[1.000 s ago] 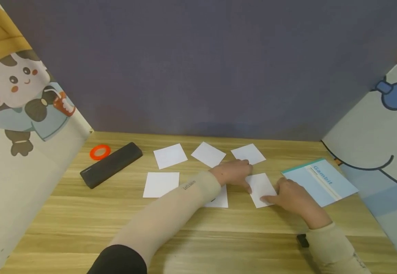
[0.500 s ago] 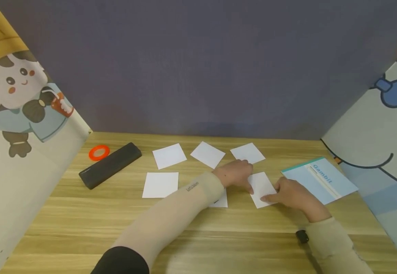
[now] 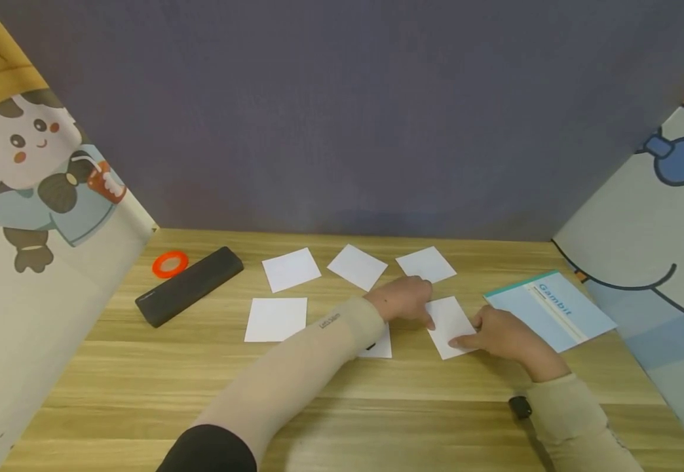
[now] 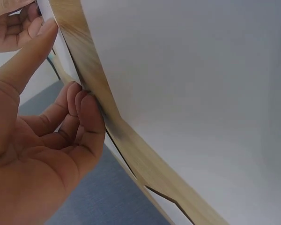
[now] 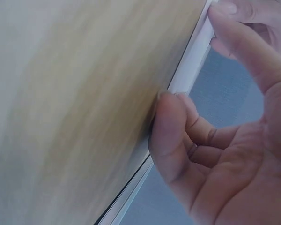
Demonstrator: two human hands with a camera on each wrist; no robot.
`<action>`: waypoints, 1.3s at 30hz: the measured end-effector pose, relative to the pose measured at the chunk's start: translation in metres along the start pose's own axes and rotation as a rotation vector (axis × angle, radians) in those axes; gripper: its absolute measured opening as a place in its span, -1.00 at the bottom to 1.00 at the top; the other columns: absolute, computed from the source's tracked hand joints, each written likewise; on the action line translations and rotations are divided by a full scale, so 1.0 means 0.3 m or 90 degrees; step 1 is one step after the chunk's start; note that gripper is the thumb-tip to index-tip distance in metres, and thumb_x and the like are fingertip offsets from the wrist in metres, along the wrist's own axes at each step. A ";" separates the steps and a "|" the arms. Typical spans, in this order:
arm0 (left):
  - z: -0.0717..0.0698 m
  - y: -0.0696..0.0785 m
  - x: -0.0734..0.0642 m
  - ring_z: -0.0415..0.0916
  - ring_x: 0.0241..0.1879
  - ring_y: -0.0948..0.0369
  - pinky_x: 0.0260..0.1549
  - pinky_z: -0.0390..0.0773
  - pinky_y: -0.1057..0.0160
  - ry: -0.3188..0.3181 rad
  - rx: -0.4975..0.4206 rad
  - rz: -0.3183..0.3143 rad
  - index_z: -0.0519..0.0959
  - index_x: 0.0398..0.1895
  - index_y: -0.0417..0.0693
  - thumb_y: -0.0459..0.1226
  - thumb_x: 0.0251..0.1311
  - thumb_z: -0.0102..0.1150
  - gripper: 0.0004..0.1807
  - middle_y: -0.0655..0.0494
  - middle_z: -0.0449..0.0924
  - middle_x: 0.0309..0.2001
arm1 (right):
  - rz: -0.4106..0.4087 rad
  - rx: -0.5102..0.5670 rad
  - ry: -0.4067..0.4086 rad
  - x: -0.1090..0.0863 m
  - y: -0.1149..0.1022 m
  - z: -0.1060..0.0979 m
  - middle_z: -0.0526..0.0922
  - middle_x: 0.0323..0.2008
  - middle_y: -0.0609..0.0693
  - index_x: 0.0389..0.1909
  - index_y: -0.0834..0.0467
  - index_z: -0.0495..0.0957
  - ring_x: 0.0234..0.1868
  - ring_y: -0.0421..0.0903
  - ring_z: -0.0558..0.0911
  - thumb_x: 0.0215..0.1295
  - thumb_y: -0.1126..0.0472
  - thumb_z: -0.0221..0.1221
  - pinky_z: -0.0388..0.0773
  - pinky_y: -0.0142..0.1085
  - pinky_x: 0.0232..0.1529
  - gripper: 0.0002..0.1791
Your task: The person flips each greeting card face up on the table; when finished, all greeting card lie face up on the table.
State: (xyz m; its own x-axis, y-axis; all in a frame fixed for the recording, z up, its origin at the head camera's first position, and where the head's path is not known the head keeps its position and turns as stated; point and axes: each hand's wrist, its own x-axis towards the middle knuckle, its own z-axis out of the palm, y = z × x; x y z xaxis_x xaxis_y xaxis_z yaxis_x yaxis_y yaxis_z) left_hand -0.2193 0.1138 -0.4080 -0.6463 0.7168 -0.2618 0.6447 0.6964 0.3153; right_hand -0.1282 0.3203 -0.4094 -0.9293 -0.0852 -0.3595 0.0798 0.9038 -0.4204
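Note:
A white square of paper [image 3: 449, 321] lies on the table right of centre, between my two hands. My left hand [image 3: 403, 300] holds its left side, thumb at the edge and fingers bent near the upper corner. From the opposite side my right hand [image 3: 504, 337] grips it, thumb laid over the lower right part and fingers curled at the right edge. In the left wrist view the left thumb [image 4: 42, 40] meets the paper's edge, and the bent fingertips rest by the table. The right wrist view has the right fingers [image 5: 166, 126] curled low against the tabletop.
Three white papers, one of them this sheet [image 3: 356, 265], form a back row. Another paper [image 3: 274, 320] lies front left; one with a dark mark [image 3: 383, 347] is partly under my left forearm. A black case [image 3: 191, 285], an orange ring [image 3: 170, 264] and a "Gambit" pad [image 3: 554, 311] lie around.
Both hands stay at the same paper with almost no movement. My left hand has shifted very slightly; the view has tilted a little. The other papers lie as before.

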 end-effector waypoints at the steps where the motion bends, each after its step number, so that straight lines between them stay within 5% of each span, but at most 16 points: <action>1: -0.001 -0.002 0.000 0.40 -0.32 0.29 -0.32 0.47 0.38 -0.003 -0.009 -0.003 0.58 -0.12 -0.01 0.06 0.28 0.50 -0.59 0.22 0.56 -0.28 | -0.001 0.000 -0.001 0.000 0.000 0.000 0.24 -0.57 -0.14 -0.55 0.07 0.37 -0.54 -0.18 0.24 0.22 -0.23 0.49 0.23 -0.33 -0.51 -0.40; 9: -0.020 -0.003 -0.015 0.38 -0.35 0.28 -0.39 0.44 0.38 -0.010 -0.049 -0.008 0.55 -0.16 -0.03 -0.04 0.29 0.51 -0.64 0.22 0.52 -0.31 | 0.005 0.005 -0.003 -0.003 -0.010 -0.006 0.36 -0.50 -0.06 -0.37 0.21 0.51 -0.47 -0.11 0.34 0.20 -0.22 0.50 0.31 -0.28 -0.45 -0.42; 16: -0.022 -0.002 -0.016 0.51 -0.18 0.26 -0.22 0.56 0.37 -0.005 -0.078 -0.022 0.57 0.04 -0.05 -0.11 0.27 0.54 -0.58 0.16 0.64 -0.08 | 0.007 0.002 -0.002 -0.001 -0.009 -0.010 0.44 -0.42 -0.01 -0.24 0.28 0.53 -0.41 -0.08 0.40 0.20 -0.21 0.50 0.36 -0.26 -0.40 -0.38; 31: -0.029 -0.029 -0.012 0.48 -0.29 0.27 -0.30 0.54 0.37 -0.011 -0.163 0.001 0.60 0.02 -0.06 -0.33 0.37 0.29 -0.79 0.18 0.64 -0.12 | -0.007 0.043 0.006 -0.016 0.014 -0.008 0.42 -0.57 -0.08 -0.43 0.21 0.53 -0.50 -0.12 0.40 0.27 -0.12 0.48 0.35 -0.30 -0.49 -0.50; 39: -0.038 -0.043 -0.019 0.46 -0.24 0.28 -0.21 0.53 0.36 -0.002 -0.185 0.008 0.57 0.09 -0.04 -0.32 0.38 0.26 -0.74 0.19 0.62 -0.07 | -0.014 0.066 0.011 -0.017 0.023 -0.027 0.61 -0.30 0.11 -0.14 0.37 0.49 -0.42 -0.07 0.64 0.32 -0.07 0.46 0.59 -0.23 -0.37 -0.42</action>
State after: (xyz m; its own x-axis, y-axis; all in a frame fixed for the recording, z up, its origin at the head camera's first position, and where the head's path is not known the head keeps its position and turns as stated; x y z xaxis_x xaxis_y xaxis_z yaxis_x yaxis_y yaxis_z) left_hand -0.2286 0.1003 -0.4002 -0.6372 0.7259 -0.2589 0.5086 0.6485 0.5664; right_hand -0.1259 0.3304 -0.4036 -0.9372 -0.0961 -0.3353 0.0956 0.8537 -0.5119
